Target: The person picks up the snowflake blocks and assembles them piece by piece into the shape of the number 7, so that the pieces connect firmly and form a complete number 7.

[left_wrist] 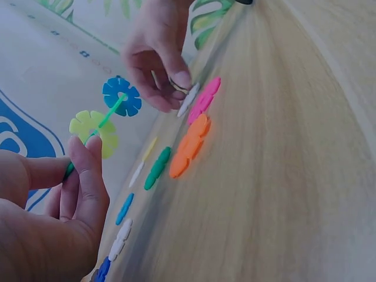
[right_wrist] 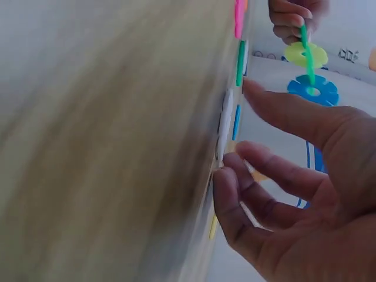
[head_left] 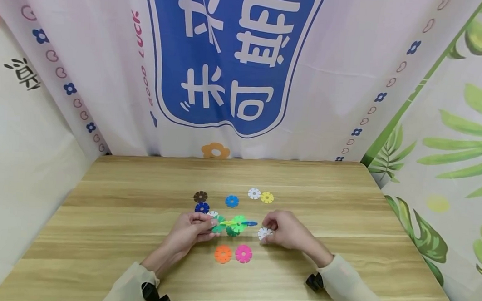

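My left hand pinches the green end disc of a joined chain of notched plastic discs. Along that chain follow a yellow disc, a light green disc and a blue disc, all held above the table. Over to the right, my right hand is low at the tabletop, thumb and fingers spread around a white notched disc. In the right wrist view a fingertip meets the rim of this white disc, while the thumb looks slightly apart from it.
Loose discs lie on the wooden table: orange and pink nearer me, dark green under the chain. Farther back are brown, dark blue, blue, white and yellow. Another white one is partly hidden.
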The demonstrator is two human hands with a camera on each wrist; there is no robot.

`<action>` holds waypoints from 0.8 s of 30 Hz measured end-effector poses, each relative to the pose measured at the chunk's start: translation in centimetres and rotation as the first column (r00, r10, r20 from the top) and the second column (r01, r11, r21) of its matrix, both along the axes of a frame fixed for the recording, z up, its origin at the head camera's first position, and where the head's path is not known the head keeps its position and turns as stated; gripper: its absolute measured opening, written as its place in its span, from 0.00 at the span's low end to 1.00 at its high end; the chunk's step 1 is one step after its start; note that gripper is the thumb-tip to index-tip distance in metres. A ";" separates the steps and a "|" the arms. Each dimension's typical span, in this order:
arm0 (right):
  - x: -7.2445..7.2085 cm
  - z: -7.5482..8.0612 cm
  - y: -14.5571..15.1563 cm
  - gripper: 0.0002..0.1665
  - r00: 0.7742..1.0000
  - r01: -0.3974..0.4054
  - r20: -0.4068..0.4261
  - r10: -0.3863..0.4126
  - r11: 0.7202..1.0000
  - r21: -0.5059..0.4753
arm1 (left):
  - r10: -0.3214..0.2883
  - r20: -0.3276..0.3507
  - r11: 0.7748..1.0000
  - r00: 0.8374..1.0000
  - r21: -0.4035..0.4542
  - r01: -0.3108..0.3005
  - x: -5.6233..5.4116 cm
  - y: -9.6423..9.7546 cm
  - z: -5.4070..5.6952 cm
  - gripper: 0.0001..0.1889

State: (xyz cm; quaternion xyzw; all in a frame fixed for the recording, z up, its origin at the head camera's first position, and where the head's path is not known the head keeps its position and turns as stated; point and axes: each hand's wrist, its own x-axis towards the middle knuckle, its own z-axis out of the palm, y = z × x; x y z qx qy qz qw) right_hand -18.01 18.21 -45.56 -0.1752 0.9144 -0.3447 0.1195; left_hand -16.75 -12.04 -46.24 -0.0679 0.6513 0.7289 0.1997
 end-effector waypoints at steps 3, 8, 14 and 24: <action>0.1 -0.1 -0.3 0.20 1.000 -0.001 0.008 0.000 0.999 0.036 | -0.009 0.010 1.000 1.000 0.006 0.009 0.0 -0.1 0.0 0.13; 0.1 0.1 -0.4 0.19 1.000 0.006 0.017 -0.007 0.999 0.047 | -0.025 0.009 0.999 1.000 0.023 0.024 -0.1 -0.1 0.1 0.14; 0.1 0.4 -0.6 0.18 0.999 -0.016 0.046 0.014 0.999 0.050 | -0.021 0.002 0.999 1.000 0.026 0.021 -0.2 -0.2 0.2 0.12; 0.4 0.5 -0.2 0.13 0.995 -0.055 0.081 0.057 0.998 -0.032 | -0.008 0.008 1.000 1.000 0.023 0.008 -0.3 -0.5 -0.1 0.14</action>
